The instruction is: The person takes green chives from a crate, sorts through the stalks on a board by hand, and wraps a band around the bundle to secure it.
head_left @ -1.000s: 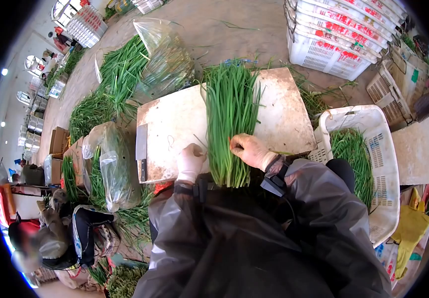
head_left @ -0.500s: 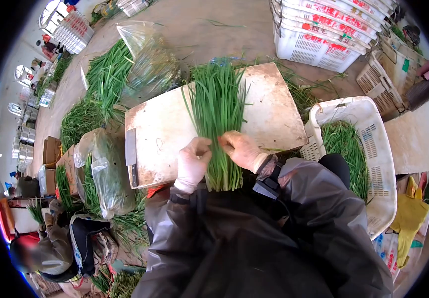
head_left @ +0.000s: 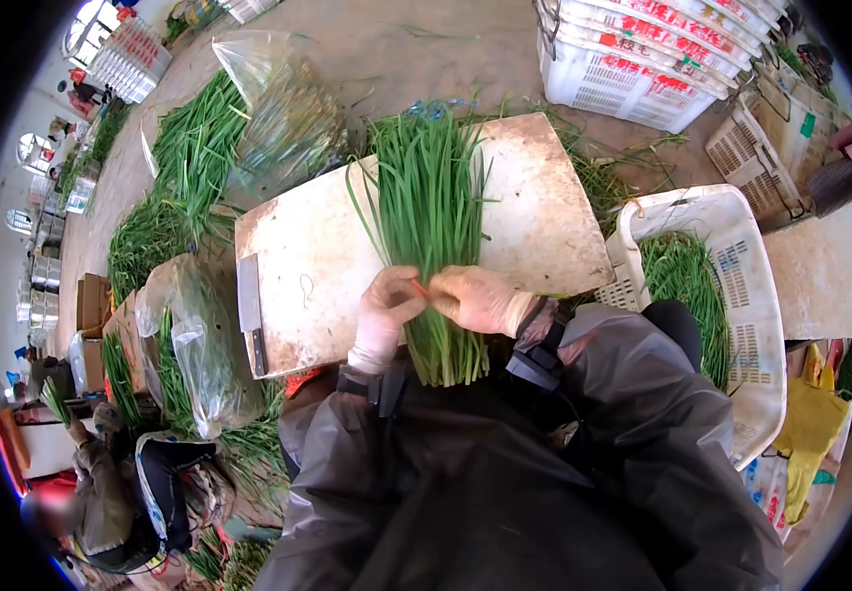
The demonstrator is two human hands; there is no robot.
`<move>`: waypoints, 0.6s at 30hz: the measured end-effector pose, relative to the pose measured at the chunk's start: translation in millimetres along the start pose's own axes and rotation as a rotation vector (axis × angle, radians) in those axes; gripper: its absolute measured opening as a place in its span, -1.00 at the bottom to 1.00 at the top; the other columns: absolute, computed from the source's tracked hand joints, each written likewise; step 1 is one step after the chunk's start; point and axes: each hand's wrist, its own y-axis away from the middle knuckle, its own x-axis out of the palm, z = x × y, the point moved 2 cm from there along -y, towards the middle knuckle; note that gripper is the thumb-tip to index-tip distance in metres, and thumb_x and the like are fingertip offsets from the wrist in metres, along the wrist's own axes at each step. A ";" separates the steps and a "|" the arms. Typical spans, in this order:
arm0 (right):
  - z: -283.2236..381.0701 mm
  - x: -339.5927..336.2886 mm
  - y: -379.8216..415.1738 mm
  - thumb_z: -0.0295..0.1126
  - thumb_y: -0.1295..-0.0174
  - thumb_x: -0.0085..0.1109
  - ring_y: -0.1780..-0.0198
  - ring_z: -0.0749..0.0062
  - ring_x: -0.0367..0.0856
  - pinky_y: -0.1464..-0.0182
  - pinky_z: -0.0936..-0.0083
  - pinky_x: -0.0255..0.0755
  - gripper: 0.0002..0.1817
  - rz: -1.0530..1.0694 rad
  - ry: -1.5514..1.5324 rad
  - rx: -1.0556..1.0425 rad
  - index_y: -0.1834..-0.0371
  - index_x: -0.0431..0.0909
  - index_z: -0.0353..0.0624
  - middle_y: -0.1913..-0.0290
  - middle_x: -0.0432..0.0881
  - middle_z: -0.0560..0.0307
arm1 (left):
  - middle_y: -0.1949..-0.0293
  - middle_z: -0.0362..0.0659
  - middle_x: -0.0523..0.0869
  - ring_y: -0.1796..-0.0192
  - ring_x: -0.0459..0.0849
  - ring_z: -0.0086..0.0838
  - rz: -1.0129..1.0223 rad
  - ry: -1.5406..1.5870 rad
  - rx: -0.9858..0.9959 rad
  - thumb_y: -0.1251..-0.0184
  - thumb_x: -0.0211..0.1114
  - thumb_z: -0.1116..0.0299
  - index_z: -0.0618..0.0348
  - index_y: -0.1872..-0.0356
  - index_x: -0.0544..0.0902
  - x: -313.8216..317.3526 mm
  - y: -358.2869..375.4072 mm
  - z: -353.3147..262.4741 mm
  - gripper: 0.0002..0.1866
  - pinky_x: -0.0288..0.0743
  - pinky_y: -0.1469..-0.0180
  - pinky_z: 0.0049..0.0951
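Note:
A thick bundle of long green chives (head_left: 431,187) lies across a pale, stained board (head_left: 322,261), its cut stem ends overhanging the near edge toward my body. Over its lower half, my gloved left hand (head_left: 383,315) and my gloved right hand (head_left: 483,298) meet with fingers pinched. Between the fingertips shows a thin red tie (head_left: 419,288), gripped at the front of the bundle. How far it passes round the stems is hidden. At the board's left edge lies a cleaver (head_left: 249,305) with a dark handle.
To the right stands a white basket (head_left: 766,394) with loose greens inside. Stacked white crates (head_left: 633,89) rise at the back right. Left of the board are clear plastic bags (head_left: 211,360) and heaped chives (head_left: 194,148). Another person (head_left: 105,492) sits at lower left.
My hands have come together over the bundle, and the red tie now shows between the fingertips. The view has shifted slightly. At lower left, the other person's raised hand has moved a little.

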 end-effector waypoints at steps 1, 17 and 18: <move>0.0 -1.3 -1.3 -0.26 -0.25 0.25 0.06 0.01 0.70 0.00 0.18 0.57 -0.81 0.023 0.007 0.004 0.19 0.64 -0.11 0.15 0.70 0.04 | 0.27 -0.29 0.71 0.20 0.64 -0.60 -0.001 -0.004 -0.013 -0.18 0.35 0.75 0.17 -0.10 0.63 -0.6 0.0 0.9 -0.56 0.52 0.04 -0.59; 15.0 -11.8 -5.5 -0.17 -0.17 0.23 0.02 -0.06 0.69 -0.07 0.10 0.56 -0.75 0.164 0.145 0.286 0.30 0.69 -0.13 0.16 0.74 -0.06 | 0.25 -0.32 0.68 0.25 0.62 -0.67 -0.007 0.045 -0.028 -0.10 0.41 0.77 0.16 -0.08 0.65 3.6 1.3 7.2 -0.51 0.54 0.06 -0.62; 16.3 -12.6 -5.2 -0.17 -0.18 0.23 0.02 -0.06 0.70 -0.07 0.10 0.56 -0.74 0.164 0.150 0.304 0.29 0.69 -0.13 0.17 0.75 -0.06 | 0.25 -0.30 0.69 0.22 0.64 -0.63 -0.013 0.040 -0.027 -0.10 0.42 0.76 0.16 -0.09 0.64 4.8 1.3 8.0 -0.51 0.56 0.05 -0.60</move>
